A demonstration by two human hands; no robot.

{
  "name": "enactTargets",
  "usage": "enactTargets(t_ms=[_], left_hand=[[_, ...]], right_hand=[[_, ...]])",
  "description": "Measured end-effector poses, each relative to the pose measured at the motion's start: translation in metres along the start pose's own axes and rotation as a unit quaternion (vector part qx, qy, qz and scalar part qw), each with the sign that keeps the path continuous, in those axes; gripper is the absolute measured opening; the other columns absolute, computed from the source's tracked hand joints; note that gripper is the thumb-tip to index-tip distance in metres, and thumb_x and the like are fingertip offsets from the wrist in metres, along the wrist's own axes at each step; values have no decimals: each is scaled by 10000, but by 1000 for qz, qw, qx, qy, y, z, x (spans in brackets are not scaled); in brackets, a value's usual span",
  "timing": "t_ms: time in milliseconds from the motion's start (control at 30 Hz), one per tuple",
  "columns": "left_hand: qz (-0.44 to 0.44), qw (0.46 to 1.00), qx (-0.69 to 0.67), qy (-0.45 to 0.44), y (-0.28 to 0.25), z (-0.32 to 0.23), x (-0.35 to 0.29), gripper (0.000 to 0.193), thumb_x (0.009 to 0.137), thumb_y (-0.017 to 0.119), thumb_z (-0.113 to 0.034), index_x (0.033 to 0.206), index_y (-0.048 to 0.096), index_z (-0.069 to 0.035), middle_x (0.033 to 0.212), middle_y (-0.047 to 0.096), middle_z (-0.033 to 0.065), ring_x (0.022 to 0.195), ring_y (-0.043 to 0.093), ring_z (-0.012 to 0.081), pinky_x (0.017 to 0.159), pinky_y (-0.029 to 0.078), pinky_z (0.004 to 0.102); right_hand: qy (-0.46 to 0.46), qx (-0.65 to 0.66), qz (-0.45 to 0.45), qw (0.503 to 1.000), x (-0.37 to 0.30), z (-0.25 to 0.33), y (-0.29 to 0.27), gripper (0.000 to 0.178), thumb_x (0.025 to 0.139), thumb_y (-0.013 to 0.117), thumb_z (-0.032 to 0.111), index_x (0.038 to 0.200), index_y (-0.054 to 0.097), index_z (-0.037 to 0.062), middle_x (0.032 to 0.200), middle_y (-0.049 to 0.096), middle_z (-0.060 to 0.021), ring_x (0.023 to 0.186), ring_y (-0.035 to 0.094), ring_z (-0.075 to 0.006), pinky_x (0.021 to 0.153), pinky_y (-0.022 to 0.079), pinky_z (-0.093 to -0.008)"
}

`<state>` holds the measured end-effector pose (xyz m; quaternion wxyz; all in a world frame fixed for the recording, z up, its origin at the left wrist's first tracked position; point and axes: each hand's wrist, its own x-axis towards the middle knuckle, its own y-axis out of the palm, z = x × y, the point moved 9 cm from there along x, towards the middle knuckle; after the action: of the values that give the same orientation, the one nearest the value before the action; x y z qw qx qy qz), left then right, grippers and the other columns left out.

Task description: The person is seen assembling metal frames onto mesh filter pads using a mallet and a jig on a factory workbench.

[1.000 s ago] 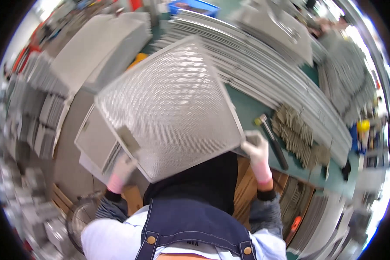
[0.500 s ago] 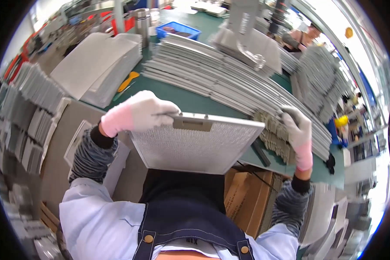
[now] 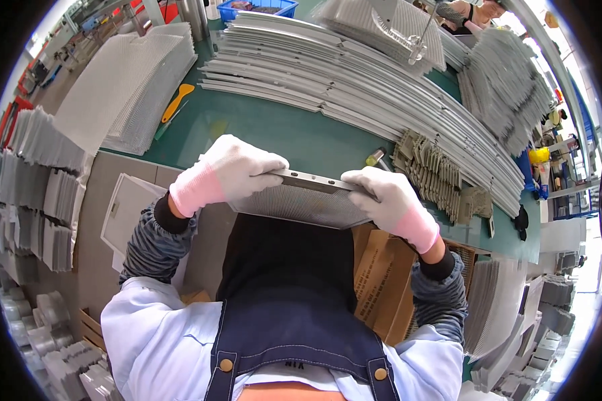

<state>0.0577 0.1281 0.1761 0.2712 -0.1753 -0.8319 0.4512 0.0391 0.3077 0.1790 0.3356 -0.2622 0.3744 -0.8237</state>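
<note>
We find the thin rectangular silver-grey metal-framed mesh panel point(image 3: 294, 204) held in front of the person's body, just beside the near edge of the flat green-topped workbench point(image 3: 247, 123). The white-and-pink gloved left hand point(image 3: 237, 170) is clamped on the left end of its upper rim, thumb and fingers closed about the edge; the white-and-pink gloved right hand point(image 3: 388, 200) is clamped likewise at the right end. The hands are apart, with a stretch of rim showing between them, marked by small dark holes. We judge that gripping both ends keeps the thin panel level and spares the mesh from pressure. The panel is steeply tilted, and we see its meshed face only at a slant. Beyond it, we note long silver-grey metal strips point(image 3: 354, 77) stacked lengthwise across the bench, presumably to save room and keep them aligned. A yellow-headed hammer point(image 3: 376, 157) lies beside a row of small ribbed khaki pieces point(image 3: 425, 167), both near the right hand and, in our view, placed for easy reach. An orange-yellow flat-handled tool point(image 3: 176, 103) lies beside the tall pile of pale grey mesh sheets point(image 3: 107, 77), apart from the left hand.
</note>
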Motion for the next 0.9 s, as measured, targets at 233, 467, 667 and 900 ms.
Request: enactTargets(t_ms=[233, 467, 667, 900], left_hand=[[-336, 939, 69, -26, -74, 29, -37, 252, 843, 653, -143, 1061, 656, -16, 892, 693, 64, 782, 658, 221, 739, 510, 311], [-308, 889, -196, -276, 2, 102, -138, 293, 959, 556, -120, 1181, 596, 66, 856, 646, 14, 788, 540, 65, 736, 459, 227], [-285, 870, -212, -342, 43, 101, -176, 286, 965, 549, -122, 1159, 598, 82, 816, 625, 18, 757, 506, 50, 694, 448, 216], [-291, 882, -200, -311, 55, 92, -159, 245, 945, 550, -90, 1125, 614, 64, 808, 622, 36, 727, 507, 65, 675, 450, 237]], right_hand=[[53, -41, -83, 994, 16, -3, -43, 202, 806, 627, 18, 1001, 680, 12, 903, 685, -131, 818, 669, -242, 752, 519, -322], [40, -57, -135, 988, 20, 47, -71, 237, 753, 660, -62, 987, 693, -37, 831, 689, -111, 745, 648, -151, 702, 497, -240], [-50, -135, -111, 983, 3, 72, -33, 266, 692, 704, -58, 955, 708, -23, 784, 675, -148, 725, 682, -254, 694, 525, -285], [-47, -138, -119, 982, -15, 58, -36, 264, 669, 717, -67, 930, 716, -23, 764, 674, -149, 708, 682, -252, 647, 520, -284]])
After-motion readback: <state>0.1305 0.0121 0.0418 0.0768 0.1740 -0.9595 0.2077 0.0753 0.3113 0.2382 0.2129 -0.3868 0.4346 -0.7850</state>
